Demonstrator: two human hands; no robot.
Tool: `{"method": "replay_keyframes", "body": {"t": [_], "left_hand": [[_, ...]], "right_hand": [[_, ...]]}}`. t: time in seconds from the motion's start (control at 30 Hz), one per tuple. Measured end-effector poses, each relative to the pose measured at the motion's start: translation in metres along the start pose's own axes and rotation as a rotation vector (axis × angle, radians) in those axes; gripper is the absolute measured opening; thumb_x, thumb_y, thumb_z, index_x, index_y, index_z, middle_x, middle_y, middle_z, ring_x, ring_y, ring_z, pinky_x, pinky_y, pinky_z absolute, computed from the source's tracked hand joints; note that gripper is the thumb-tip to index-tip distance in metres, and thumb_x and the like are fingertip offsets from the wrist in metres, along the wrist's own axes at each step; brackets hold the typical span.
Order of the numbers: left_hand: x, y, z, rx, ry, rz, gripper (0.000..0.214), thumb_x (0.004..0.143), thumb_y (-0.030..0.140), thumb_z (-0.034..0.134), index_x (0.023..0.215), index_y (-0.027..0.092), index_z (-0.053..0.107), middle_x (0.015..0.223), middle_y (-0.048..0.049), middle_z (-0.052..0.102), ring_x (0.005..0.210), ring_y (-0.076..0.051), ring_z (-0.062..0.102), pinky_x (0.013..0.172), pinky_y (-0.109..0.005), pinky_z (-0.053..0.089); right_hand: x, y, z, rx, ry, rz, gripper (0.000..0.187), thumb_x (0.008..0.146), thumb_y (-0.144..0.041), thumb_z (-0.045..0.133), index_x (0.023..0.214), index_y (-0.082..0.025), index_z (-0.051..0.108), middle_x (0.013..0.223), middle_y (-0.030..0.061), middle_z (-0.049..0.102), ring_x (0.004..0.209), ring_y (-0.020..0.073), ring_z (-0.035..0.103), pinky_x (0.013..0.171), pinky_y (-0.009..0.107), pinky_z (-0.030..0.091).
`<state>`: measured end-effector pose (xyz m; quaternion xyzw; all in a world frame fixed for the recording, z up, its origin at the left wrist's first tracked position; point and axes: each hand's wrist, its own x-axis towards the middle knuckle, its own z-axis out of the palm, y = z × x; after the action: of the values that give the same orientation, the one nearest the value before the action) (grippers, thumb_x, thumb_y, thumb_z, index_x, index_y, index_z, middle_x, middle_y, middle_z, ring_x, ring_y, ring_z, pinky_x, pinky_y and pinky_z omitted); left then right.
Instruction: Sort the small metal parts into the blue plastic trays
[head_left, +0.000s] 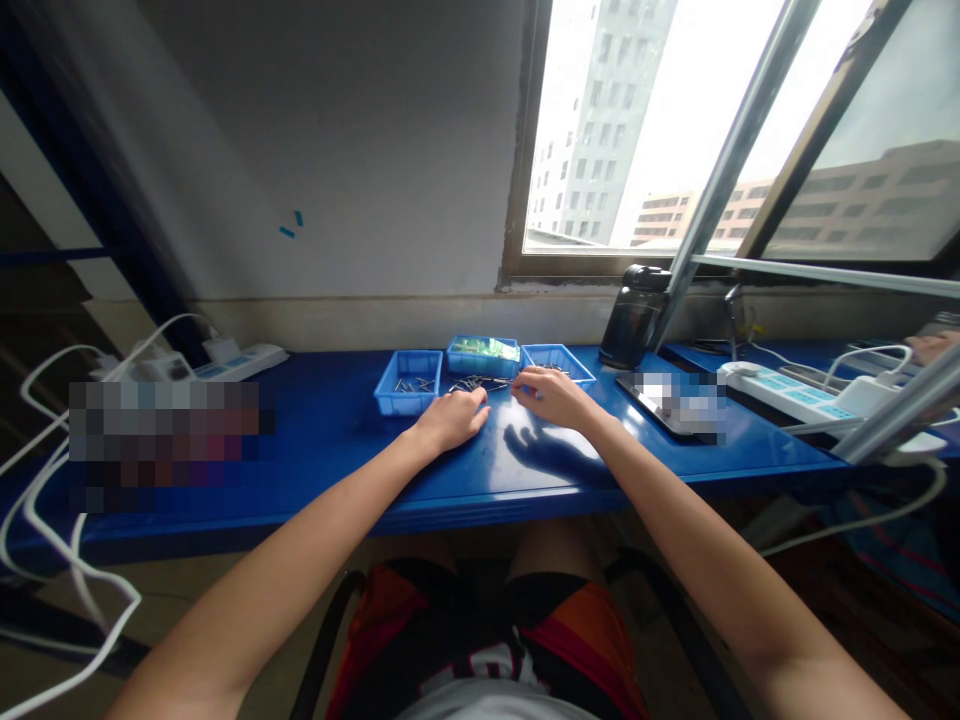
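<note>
My left hand point(452, 420) rests on the blue table by the left bin, its fingers curled together with the thumb toward the middle. My right hand point(556, 398) is raised slightly above the tabletop, thumb and fingertips pinched, just in front of the right bin. Between the two hands a small pile of thin metal pieces point(471, 382) lies on the table. One slim piece seems to reach toward the fingertips, but what either hand holds is too small to make out. The left blue bin point(406, 404) contains several similar metal pieces. Part of the right blue bin point(581, 369) is hidden by my right hand.
A middle blue bin point(457, 366) holds a shiny green packet point(487, 350). Right of the bins stand a dark bottle point(634, 318) and a phone-like slab point(636, 392). Power strips point(799, 390) with white cables lie at both sides. Another person's hand shows at far right.
</note>
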<state>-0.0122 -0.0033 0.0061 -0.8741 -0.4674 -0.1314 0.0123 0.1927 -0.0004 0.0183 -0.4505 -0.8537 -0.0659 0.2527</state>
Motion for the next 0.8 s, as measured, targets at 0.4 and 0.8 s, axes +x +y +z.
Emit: {"method": "replay_keyframes", "body": {"t": [0.4, 0.8], "left_hand": [[-0.001, 0.000, 0.000, 0.055, -0.025, 0.051, 0.026, 0.087, 0.035, 0.038, 0.092, 0.020, 0.059, 0.088, -0.0070, 0.066, 0.079, -0.021, 0.062, 0.067, -0.029, 0.045], [0.000, 0.003, 0.001, 0.108, -0.041, -0.105, 0.028, 0.088, 0.029, 0.036, 0.098, 0.015, 0.057, 0.088, -0.0122, 0.065, 0.083, -0.023, 0.063, 0.071, -0.030, 0.048]], "right_hand": [[-0.005, -0.001, -0.008, -0.374, 0.138, 0.448, 0.038, 0.089, -0.041, 0.035, 0.111, -0.020, 0.058, 0.112, 0.0116, 0.056, 0.076, 0.0194, 0.060, 0.060, 0.027, 0.041], [0.008, -0.011, 0.027, -0.155, -0.253, 0.057, 0.039, 0.089, -0.027, 0.037, 0.125, -0.021, 0.047, 0.119, 0.0101, 0.054, 0.091, 0.0197, 0.061, 0.074, 0.026, 0.044]]}}
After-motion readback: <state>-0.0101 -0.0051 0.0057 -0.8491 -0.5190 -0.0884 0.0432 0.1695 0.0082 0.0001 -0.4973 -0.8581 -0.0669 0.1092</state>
